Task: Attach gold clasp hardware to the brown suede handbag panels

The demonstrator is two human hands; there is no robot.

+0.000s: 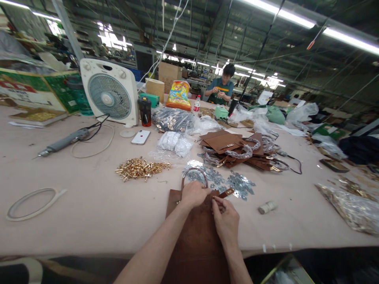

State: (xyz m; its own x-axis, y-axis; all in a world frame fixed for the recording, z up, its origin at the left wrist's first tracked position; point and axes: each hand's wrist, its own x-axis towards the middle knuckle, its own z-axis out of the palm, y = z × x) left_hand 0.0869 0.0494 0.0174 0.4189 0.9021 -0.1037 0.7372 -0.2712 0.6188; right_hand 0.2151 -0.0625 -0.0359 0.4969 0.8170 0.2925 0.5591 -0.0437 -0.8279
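Observation:
A brown leather bag panel (195, 232) hangs over the table's near edge, its wrapped loop handle (194, 170) pointing away from me. My left hand (194, 194) grips the panel's top by the handle, fingers closed and reaching right. At the top right corner my right hand (226, 217) is pinched, thumb against forefinger; whatever small thing lies between the fingertips is hidden. A short brown strap with a gold metal plate (227, 192) sticks out just beyond that hand. Flat silver metal plates (239, 184) lie in a heap behind the panel.
Gold fittings (140, 169) are piled to the left. Stacked brown bag pieces (227, 146) lie at the back right. An electric screwdriver (63, 142), a tape roll (32, 203), a phone (140, 137) and a fan (109, 92) stand or lie leftward. A co-worker (220, 88) sits opposite.

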